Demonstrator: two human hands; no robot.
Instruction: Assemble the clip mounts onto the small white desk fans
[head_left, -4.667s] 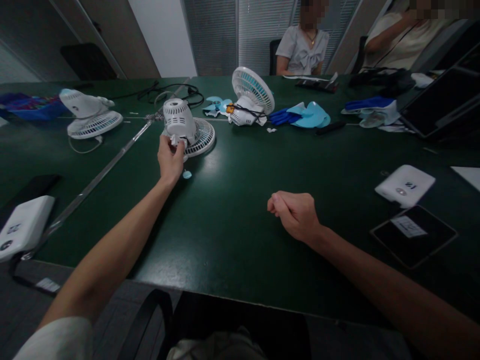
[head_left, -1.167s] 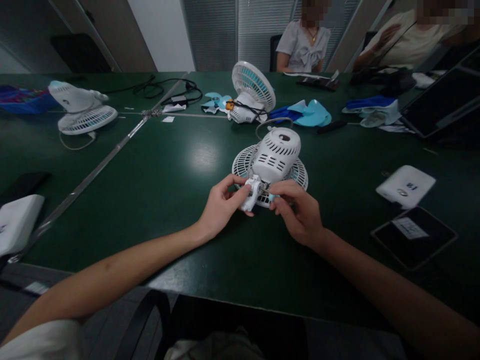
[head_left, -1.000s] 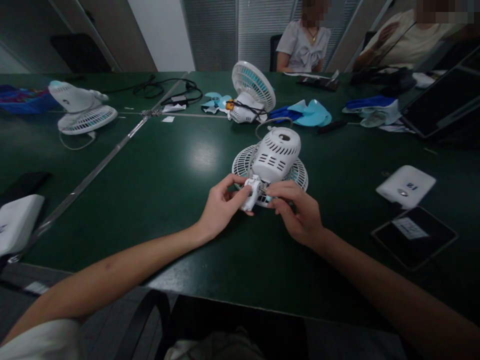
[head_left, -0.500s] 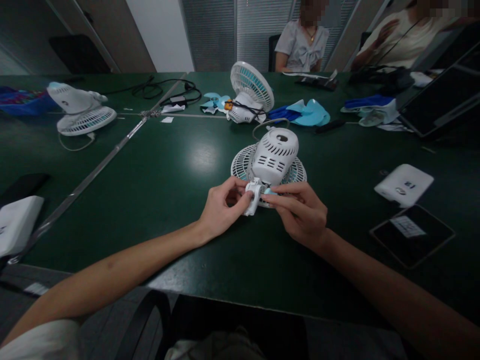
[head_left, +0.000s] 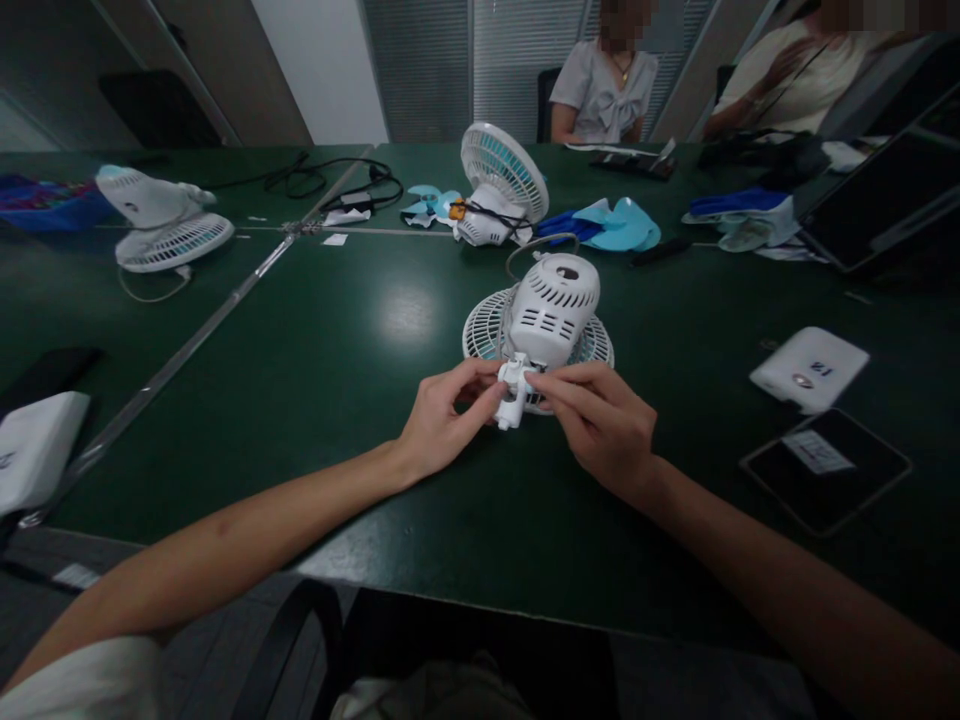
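A white desk fan (head_left: 555,305) lies face down on its round grille, its slotted motor housing upward. At the fan's near end a white plastic bracket (head_left: 512,405) sticks out toward me. My left hand (head_left: 450,415) is closed, thumb and fingers pinching the bracket from the left. From the right, my right hand (head_left: 600,415) presses its closed fingertips against the bracket's side. The light-blue knob seen at those fingertips half a second ago is now hidden behind them.
Another fan (head_left: 499,190) stands beyond, beside light-blue blades (head_left: 619,225). A third fan (head_left: 169,220) lies at far left near a blue basket (head_left: 52,205). White boxes (head_left: 810,368) (head_left: 37,450) and a dark tablet-like slab (head_left: 825,470) flank my arms. Two people sit across the table.
The bracket has turned slightly, showing more of its front. My right fingertips have shifted a little left against it, and the light-blue knob has gone out of sight.
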